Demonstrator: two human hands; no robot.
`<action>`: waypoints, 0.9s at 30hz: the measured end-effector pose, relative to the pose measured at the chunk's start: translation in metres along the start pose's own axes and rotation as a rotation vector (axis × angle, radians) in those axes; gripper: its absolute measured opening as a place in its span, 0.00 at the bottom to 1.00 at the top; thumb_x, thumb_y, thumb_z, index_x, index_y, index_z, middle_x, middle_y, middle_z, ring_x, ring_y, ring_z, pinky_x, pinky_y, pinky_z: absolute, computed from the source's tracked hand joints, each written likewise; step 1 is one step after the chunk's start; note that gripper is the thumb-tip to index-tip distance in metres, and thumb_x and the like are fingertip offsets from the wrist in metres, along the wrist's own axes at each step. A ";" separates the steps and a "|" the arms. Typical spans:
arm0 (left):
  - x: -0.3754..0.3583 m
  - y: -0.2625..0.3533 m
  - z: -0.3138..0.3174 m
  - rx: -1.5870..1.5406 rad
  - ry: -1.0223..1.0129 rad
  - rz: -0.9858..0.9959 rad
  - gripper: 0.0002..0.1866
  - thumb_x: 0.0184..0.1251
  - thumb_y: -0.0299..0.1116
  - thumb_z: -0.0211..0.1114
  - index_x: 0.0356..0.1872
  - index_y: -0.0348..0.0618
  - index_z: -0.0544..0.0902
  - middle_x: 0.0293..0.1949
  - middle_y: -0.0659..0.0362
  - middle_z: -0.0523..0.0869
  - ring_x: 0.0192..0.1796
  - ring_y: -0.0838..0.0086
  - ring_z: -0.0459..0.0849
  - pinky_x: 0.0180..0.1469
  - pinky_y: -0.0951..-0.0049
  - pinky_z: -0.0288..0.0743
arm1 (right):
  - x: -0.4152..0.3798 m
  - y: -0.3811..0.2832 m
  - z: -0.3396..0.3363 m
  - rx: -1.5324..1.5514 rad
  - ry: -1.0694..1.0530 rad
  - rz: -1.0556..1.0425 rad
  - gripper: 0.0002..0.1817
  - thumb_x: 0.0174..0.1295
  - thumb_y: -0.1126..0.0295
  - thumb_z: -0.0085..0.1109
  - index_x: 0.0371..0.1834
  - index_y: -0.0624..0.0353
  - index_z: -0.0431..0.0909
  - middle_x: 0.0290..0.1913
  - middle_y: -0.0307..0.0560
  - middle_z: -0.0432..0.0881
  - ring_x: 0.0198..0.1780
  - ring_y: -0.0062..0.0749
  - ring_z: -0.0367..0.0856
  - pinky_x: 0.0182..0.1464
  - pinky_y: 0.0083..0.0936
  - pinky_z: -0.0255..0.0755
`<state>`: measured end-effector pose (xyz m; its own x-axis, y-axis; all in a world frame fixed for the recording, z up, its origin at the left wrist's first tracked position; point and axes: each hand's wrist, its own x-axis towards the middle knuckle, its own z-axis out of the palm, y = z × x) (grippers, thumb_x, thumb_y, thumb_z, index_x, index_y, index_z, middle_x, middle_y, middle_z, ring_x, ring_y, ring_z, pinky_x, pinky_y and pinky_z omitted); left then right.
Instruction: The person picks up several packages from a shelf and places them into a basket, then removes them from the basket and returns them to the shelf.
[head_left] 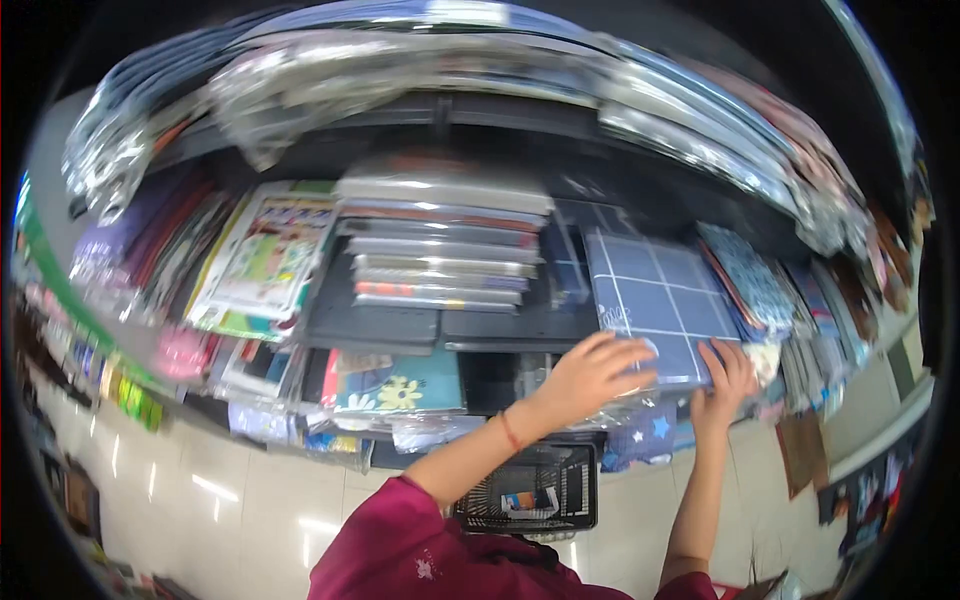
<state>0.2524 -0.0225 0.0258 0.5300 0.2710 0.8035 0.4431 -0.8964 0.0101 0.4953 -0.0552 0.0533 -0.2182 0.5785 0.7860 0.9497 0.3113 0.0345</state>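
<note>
A blue checked fabric package point(660, 295) with white lines lies flat on the shelf in clear plastic. My left hand point(600, 375) rests at its front left corner, fingers stretched out over the plastic. At the front right edge, my right hand point(727, 375) has its fingers over the top and its thumb low at the front, gripping the package. A dark blue patterned package point(750, 280) stands on a pile just right of it. To the left rises a stack of plastic-wrapped packages point(445, 245).
Wrapped packages point(420, 70) fill the upper shelf. Left of the stack is a package with a colourful printed picture point(280, 255). A teal flowered package point(400, 383) lies on the lower shelf. Below my arms a black basket point(585, 500) holds a small printed item point(530, 502).
</note>
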 end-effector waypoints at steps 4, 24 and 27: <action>-0.020 -0.061 0.009 0.144 -0.011 -0.240 0.21 0.56 0.29 0.60 0.54 0.51 0.74 0.59 0.58 0.73 0.64 0.66 0.69 0.61 0.62 0.65 | 0.036 -0.004 0.093 0.161 -0.097 -0.006 0.34 0.34 0.86 0.48 0.52 0.53 0.76 0.55 0.44 0.73 0.61 0.44 0.66 0.66 0.42 0.52; -0.008 -0.116 0.042 0.073 0.073 -0.540 0.21 0.62 0.29 0.58 0.58 0.50 0.73 0.64 0.44 0.60 0.71 0.51 0.57 0.56 0.55 0.73 | 0.068 -0.028 0.190 -0.084 0.018 0.204 0.38 0.41 0.83 0.47 0.64 0.59 0.62 0.66 0.57 0.61 0.70 0.55 0.53 0.70 0.47 0.46; -0.008 -0.117 0.048 0.019 0.060 -0.587 0.21 0.62 0.28 0.57 0.58 0.49 0.72 0.65 0.43 0.59 0.71 0.49 0.55 0.62 0.52 0.66 | 0.021 -0.060 0.164 0.131 -0.061 0.218 0.39 0.47 0.79 0.49 0.69 0.64 0.54 0.72 0.66 0.49 0.72 0.67 0.43 0.71 0.52 0.41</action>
<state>0.2310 0.0972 -0.0108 0.1505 0.6994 0.6987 0.6636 -0.5954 0.4530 0.3966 0.0619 -0.0337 -0.0288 0.6860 0.7270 0.9394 0.2672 -0.2149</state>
